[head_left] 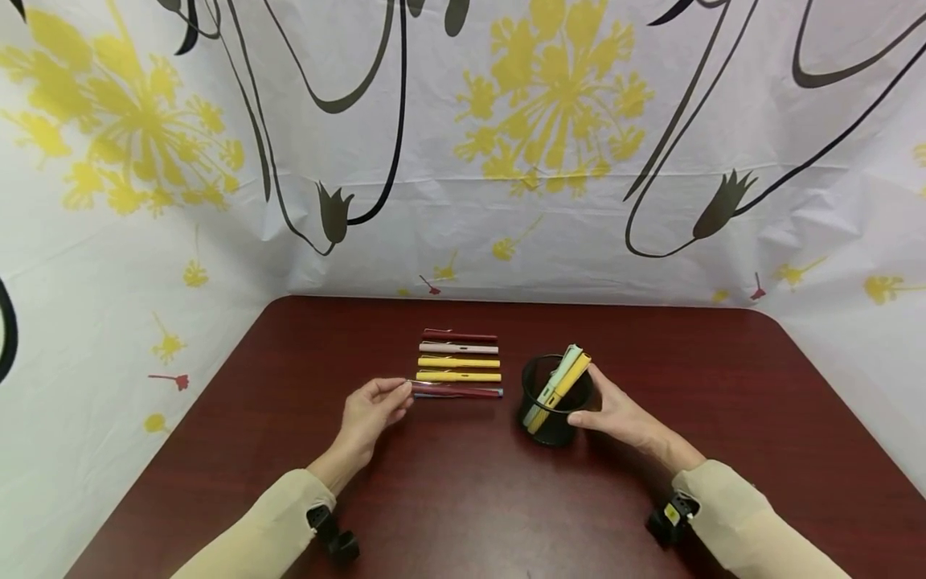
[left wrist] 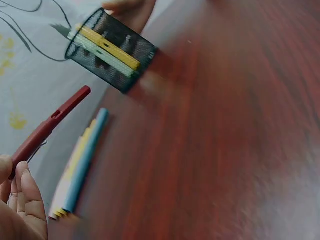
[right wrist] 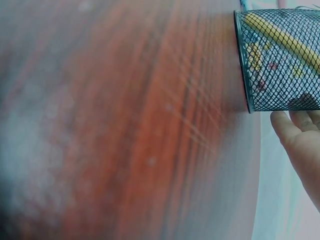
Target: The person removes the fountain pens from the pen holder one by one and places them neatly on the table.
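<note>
My left hand (head_left: 370, 416) pinches a dark red pen (left wrist: 56, 117) by one end, between thumb and fingertips. In the left wrist view that pen tilts up over a row of pens, and from the head it overlaps a blue pen (left wrist: 86, 160) at the row's near side. My right hand (head_left: 625, 418) grips a black mesh pen holder (head_left: 553, 434) from its right side, thumb at the front and the other fingers partly hidden behind it. A light green pen (head_left: 562, 370) and a yellow pen (head_left: 574, 378) lean inside the upright holder.
Left of the holder, several pens lie parallel: another dark red pen (head_left: 463, 337) farthest, then a pale pen (head_left: 459, 349) and two yellow pens (head_left: 459, 363). The brown table (head_left: 347, 338) ends at a floral cloth (head_left: 405, 241) behind. Both wrists carry small black cameras (head_left: 334, 537).
</note>
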A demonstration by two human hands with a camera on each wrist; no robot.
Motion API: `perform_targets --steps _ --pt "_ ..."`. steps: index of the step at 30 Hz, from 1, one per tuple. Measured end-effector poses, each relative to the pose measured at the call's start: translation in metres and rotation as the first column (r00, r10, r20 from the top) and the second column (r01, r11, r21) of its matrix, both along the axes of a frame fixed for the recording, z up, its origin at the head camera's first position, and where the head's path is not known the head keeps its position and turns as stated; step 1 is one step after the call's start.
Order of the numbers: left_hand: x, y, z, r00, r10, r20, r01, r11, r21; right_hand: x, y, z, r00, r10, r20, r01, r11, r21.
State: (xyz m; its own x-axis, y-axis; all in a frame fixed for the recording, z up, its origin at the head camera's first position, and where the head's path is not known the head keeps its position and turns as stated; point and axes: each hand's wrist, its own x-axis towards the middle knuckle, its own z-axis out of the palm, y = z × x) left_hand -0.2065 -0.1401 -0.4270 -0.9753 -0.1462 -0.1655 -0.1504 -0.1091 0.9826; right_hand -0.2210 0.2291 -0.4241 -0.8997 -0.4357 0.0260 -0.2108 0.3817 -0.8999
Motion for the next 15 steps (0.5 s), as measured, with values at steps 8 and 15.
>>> perform_targets --steps 8,15 --pt "0.000 -0.004 -0.012 0.994 -0.098 0.045 0.103 0.987 -0.122 0.000 0.000 -0.002 1.000 0.005 0.002 -0.005 1.000 -0.003" --pt "-0.003 -0.008 -0.016 0.987 -0.149 0.063 0.159 0.965 -0.208 -0.001 0.000 -0.001 1.000 0.005 -0.006 -0.005 1.000 0.002"
